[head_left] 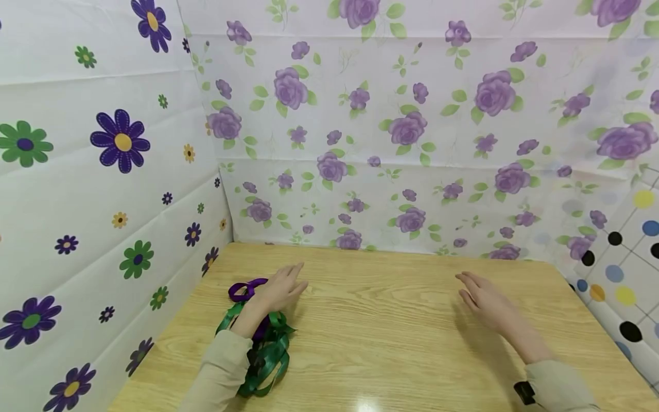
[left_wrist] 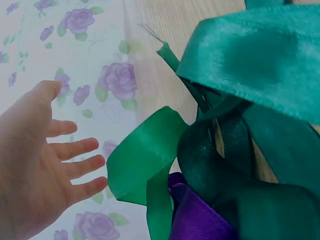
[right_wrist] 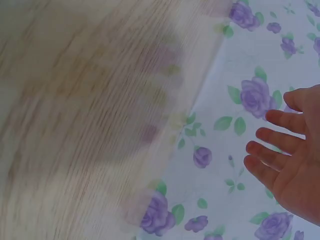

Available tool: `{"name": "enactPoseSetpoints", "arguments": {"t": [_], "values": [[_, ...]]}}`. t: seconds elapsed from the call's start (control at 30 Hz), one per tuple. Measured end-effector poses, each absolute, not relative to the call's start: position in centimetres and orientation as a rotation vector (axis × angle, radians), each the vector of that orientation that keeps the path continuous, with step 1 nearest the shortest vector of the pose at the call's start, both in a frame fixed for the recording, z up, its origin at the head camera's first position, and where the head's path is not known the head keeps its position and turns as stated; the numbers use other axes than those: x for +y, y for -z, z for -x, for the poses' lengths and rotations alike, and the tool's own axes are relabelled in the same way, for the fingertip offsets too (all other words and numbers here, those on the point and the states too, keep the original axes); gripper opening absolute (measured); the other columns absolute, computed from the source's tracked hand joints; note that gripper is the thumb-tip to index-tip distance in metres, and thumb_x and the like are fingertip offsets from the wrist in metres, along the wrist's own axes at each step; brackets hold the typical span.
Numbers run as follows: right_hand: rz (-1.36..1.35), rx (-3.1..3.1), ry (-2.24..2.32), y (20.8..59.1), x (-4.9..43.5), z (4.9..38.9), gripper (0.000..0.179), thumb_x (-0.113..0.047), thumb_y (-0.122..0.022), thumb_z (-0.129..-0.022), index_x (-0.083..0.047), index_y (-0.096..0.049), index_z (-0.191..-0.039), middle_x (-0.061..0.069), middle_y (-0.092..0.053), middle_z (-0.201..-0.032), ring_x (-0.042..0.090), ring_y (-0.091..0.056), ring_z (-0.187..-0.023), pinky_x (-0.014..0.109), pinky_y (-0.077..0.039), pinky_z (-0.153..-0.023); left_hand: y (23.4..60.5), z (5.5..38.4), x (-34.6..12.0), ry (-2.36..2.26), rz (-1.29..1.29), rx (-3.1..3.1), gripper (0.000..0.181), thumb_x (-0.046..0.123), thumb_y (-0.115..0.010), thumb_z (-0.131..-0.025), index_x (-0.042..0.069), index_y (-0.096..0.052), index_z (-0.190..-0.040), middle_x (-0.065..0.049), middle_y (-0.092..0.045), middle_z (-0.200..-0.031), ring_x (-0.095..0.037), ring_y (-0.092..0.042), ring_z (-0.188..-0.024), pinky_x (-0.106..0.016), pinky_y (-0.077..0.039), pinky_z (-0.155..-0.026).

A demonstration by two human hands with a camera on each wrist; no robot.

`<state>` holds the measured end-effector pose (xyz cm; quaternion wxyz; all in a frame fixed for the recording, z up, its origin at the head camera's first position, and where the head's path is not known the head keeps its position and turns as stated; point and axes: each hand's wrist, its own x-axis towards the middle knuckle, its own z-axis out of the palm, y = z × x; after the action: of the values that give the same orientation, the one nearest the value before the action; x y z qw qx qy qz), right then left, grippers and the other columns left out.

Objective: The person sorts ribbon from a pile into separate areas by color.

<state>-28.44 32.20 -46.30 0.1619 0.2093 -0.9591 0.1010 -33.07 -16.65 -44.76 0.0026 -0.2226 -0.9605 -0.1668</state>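
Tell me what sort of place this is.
Perhaps a makeshift tabletop booth: a wood-grain table bounded by a rose-print sheet behind, a daisy-print sheet on the left and a dotted sheet on the right.

Left grip (head_left: pixel 280 290) outstretched, right grip (head_left: pixel 483 300) outstretched

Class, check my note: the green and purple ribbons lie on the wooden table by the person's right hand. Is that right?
Wrong hand: the green ribbon and purple ribbon lie on the wooden table by the person's left hand, as the head view shows.

The left fingers (head_left: pixel 295 272) extend near green and purple ribbons (head_left: pixel 280 343).
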Motion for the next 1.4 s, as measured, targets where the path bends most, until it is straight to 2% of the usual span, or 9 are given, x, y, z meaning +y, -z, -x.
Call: {"name": "enactPoseSetpoints", "arguments": {"t": [0.13,0.33,0.47,0.63,0.73,0.93,1.2,1.33,1.4], "values": [[-0.65,-2.695,-0.328,46.3,31.4,28.9,0.037,-0.013,-0.054,-0.091,0.001,-0.05,-0.125,0.027,-0.052,-0.124,0.043,-0.05,-0.112,0.053,-0.041,-0.091,44.6,33.0,-16.6,0.584,0.691,-3.029,0.062,0.044,-0.036,-0.097,0.01,-0.02,-0.146,-0.021,-0.032,-0.144,-0.037,-0.032,-0.132,-0.052,-0.03,-0.104],[-0.706,-2.668,-0.342,46.3,30.1,29.4,0.035,-0.013,-0.055,-0.091,0.0,-0.052,-0.123,0.023,-0.056,-0.121,0.04,-0.054,-0.11,0.051,-0.044,-0.089,44.3,32.7,-17.0,0.795,0.723,-3.031,0.062,0.044,-0.039,-0.096,0.012,-0.02,-0.146,-0.015,-0.029,-0.148,-0.034,-0.028,-0.135,-0.051,-0.029,-0.105],[-0.723,-2.673,-0.344,46.3,29.4,29.7,0.034,-0.014,-0.054,-0.091,-0.002,-0.052,-0.123,0.02,-0.058,-0.119,0.037,-0.056,-0.108,0.048,-0.046,-0.087,44.2,32.5,-17.5,0.895,0.739,-3.006,0.058,0.039,-0.042,-0.096,0.011,-0.026,-0.144,-0.012,-0.033,-0.146,-0.032,-0.034,-0.133,-0.05,-0.032,-0.103],[-0.732,-2.709,-0.401,46.1,28.4,29.8,0.032,-0.017,-0.052,-0.093,-0.006,-0.054,-0.123,0.015,-0.06,-0.118,0.033,-0.058,-0.107,0.047,-0.047,-0.086,44.0,32.3,-18.0,0.98,0.727,-2.982,0.044,0.033,-0.043,-0.097,0.011,-0.043,-0.135,-0.01,-0.051,-0.132,-0.028,-0.051,-0.116,-0.043,-0.045,-0.09],[-0.724,-2.755,-0.452,46.0,27.7,29.8,0.03,-0.019,-0.05,-0.094,-0.007,-0.056,-0.121,0.013,-0.061,-0.117,0.031,-0.058,-0.107,0.046,-0.047,-0.086,43.7,32.0,-18.1,1.016,0.724,-2.978,0.034,0.028,-0.044,-0.097,0.011,-0.053,-0.125,-0.01,-0.058,-0.121,-0.025,-0.057,-0.106,-0.039,-0.048,-0.084],[-0.747,-2.802,-0.588,46.1,26.4,30.0,0.027,-0.02,-0.049,-0.095,-0.009,-0.06,-0.116,0.009,-0.064,-0.113,0.027,-0.06,-0.103,0.042,-0.049,-0.082,43.8,32.0,-18.9,0.997,0.727,-3.011,0.028,0.025,-0.045,-0.097,0.01,-0.06,-0.116,-0.011,-0.062,-0.113,-0.022,-0.06,-0.098,-0.037,-0.05,-0.081],[-0.866,-2.822,-0.758,46.0,25.1,29.9,0.024,-0.018,-0.048,-0.095,-0.013,-0.062,-0.115,0.006,-0.065,-0.111,0.019,-0.064,-0.094,0.031,-0.052,-0.077,42.3,30.9,-19.7,0.892,0.8,-3.058,0.024,0.004,-0.041,-0.096,0.005,-0.064,-0.103,-0.014,-0.064,-0.101,-0.024,-0.063,-0.086,-0.03,-0.05,-0.067],[-0.932,-2.842,-0.826,45.9,24.5,29.9,0.025,-0.021,-0.046,-0.096,-0.015,-0.062,-0.115,0.005,-0.065,-0.111,0.018,-0.063,-0.096,0.028,-0.051,-0.077,42.1,30.6,-20.1,0.662,0.882,-3.082,0.027,-0.003,-0.045,-0.091,0.009,-0.067,-0.1,-0.01,-0.065,-0.106,-0.03,-0.057,-0.101,-0.04,-0.046,-0.084],[-0.973,-2.845,-0.855,46.0,24.2,29.9,0.025,-0.021,-0.045,-0.097,-0.014,-0.062,-0.115,0.006,-0.065,-0.111,0.02,-0.063,-0.096,0.029,-0.051,-0.077,42.0,30.3,-20.2,0.523,0.866,-3.145,0.035,-0.008,-0.047,-0.087,0.016,-0.068,-0.103,-0.006,-0.064,-0.112,-0.035,-0.048,-0.114,-0.043,-0.043,-0.085]]}}
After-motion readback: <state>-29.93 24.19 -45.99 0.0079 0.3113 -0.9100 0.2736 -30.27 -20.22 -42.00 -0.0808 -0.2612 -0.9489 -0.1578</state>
